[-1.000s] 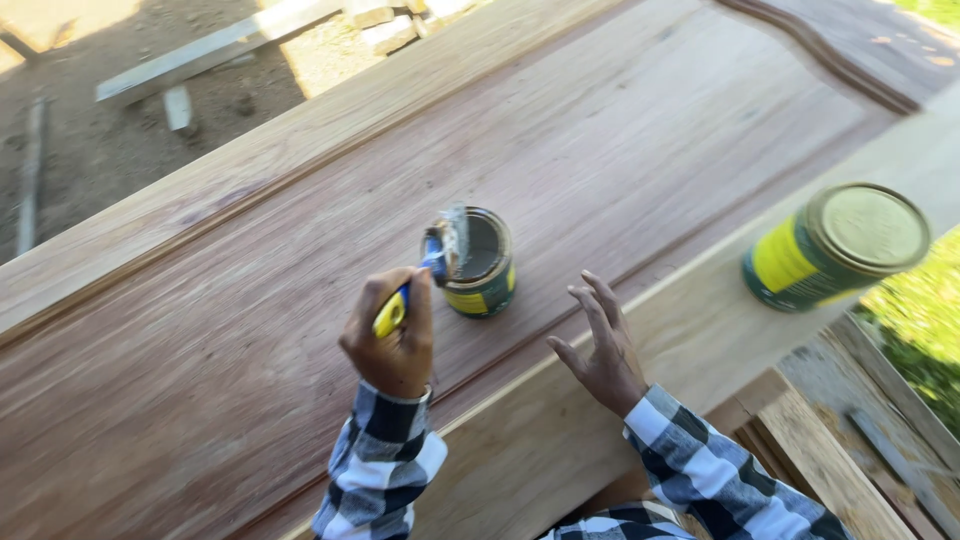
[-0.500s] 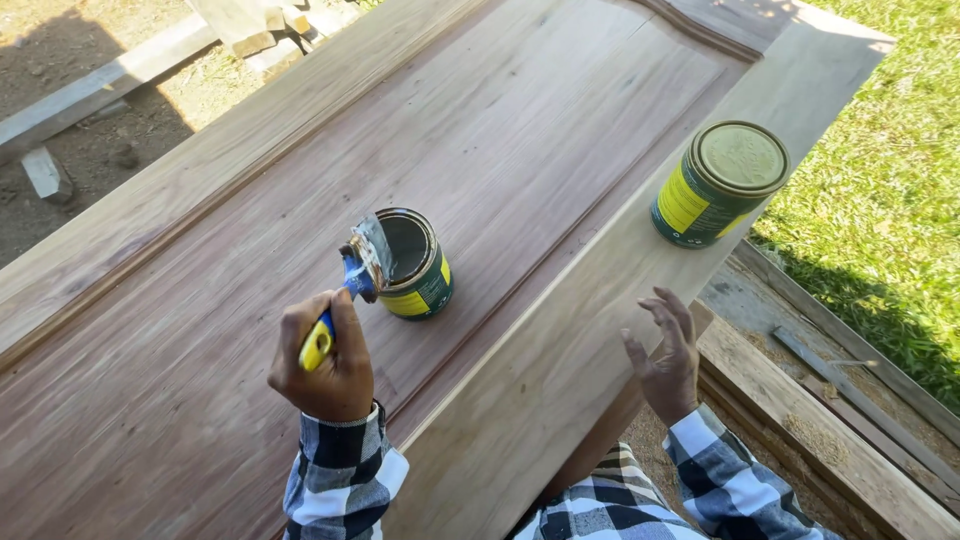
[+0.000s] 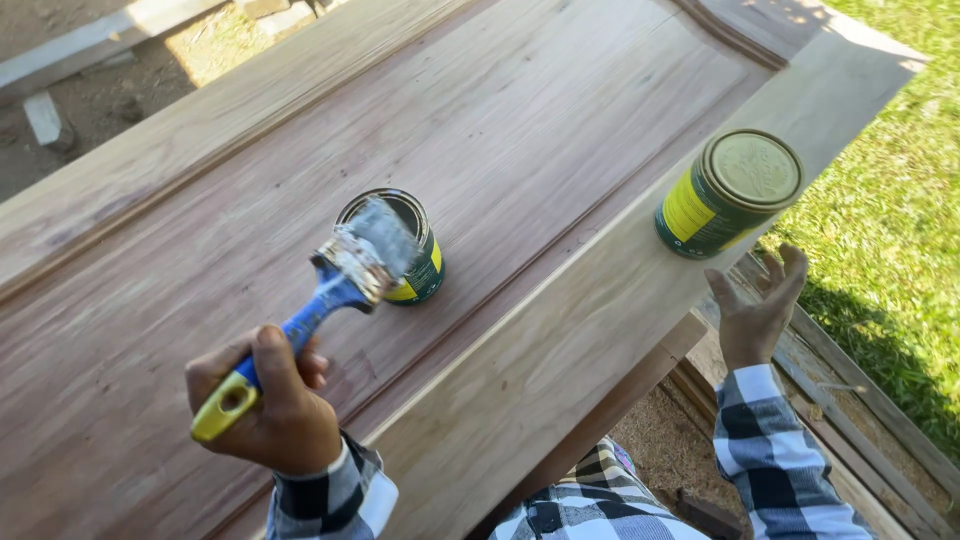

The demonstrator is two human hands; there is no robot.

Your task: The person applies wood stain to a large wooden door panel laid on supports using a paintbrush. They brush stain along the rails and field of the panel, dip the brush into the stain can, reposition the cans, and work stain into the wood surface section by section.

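Loading step: left hand (image 3: 275, 420) grip closed on brush (image 3: 345, 275), bristles over open can (image 3: 400, 245). Right hand (image 3: 755, 305) open, empty, nr lidded can (image 3: 730, 190). Next needs steady dip.

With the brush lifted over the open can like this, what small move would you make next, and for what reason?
Probably lower the brush onto the wooden panel beside the open can and begin a stroke along the grain. The left hand holds the brush above the can's rim with its bristles raised, so they look already dipped. The right hand hangs free, beside the closed can.
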